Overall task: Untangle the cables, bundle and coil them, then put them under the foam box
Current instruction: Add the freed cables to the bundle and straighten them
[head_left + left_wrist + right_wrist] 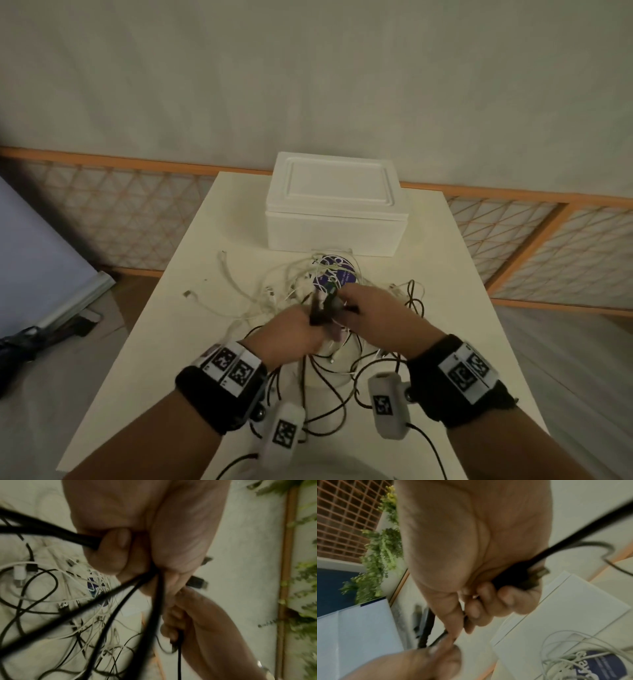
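Note:
A tangle of white cables (274, 291) and black cables (329, 404) lies across the middle of the white table (455, 308), in front of the closed white foam box (337, 202). My left hand (294, 329) grips a bunch of black cables (120, 592), its fingers curled round them. Close beside it, my right hand (370, 311) holds a black cable with a plug end (537, 573). In the right wrist view the right hand (481, 601) pinches the cable where the left hand (436, 660) meets it. Both hands hover above the pile.
A round blue-and-white label (334, 274) lies under the white cables just before the box. A lattice screen with an orange frame (513, 246) runs behind the table. A blue-white panel (37, 267) leans at the left, with dark gear (20, 346) on the floor.

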The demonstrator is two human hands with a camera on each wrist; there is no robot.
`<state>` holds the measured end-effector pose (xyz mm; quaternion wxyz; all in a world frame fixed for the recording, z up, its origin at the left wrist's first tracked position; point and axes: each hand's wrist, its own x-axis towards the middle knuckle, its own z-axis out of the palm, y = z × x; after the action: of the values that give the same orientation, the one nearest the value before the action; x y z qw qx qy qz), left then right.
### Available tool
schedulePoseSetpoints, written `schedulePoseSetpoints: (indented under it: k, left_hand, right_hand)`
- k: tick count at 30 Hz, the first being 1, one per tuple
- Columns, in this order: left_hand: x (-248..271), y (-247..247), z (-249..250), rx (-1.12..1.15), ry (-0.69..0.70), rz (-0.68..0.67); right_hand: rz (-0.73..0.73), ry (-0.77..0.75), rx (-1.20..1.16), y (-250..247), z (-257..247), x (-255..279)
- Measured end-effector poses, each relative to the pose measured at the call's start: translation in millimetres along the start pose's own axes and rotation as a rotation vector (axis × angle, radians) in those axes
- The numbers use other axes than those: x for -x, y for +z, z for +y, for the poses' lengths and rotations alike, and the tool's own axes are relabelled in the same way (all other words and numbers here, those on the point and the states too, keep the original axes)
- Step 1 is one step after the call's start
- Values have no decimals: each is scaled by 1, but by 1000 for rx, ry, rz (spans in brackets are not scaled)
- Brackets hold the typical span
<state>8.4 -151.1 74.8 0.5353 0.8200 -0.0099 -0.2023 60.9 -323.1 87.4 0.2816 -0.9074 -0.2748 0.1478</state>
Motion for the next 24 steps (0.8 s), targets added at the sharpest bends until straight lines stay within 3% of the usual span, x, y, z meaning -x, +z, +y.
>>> schedulePoseSetpoints:
  k: [2,5,9,12,16,20,24]
  left_hand:
    - [1,-13,0,322,-62,107]
    - [9,-52,15,812,-8,273]
    - [21,-120,27,1044,164,488]
    - [25,-152,21,1035,153,631]
    - [14,-136,10,645,114,797]
    - [5,-121,-3,685,49,798]
    - [12,-136,-17,803,4,784]
  right_hand:
    - [9,32,-145,-6,10,8]
    - [-6,22,-152,-5,33,20]
    - [-83,153,-123,11,76,34]
    - [-12,247,-413,18,98,42]
    - [355,232,-746,-7,66,34]
    - [573,53,-636,-62,35,28]
    - [778,145,-145,-113,53,42]
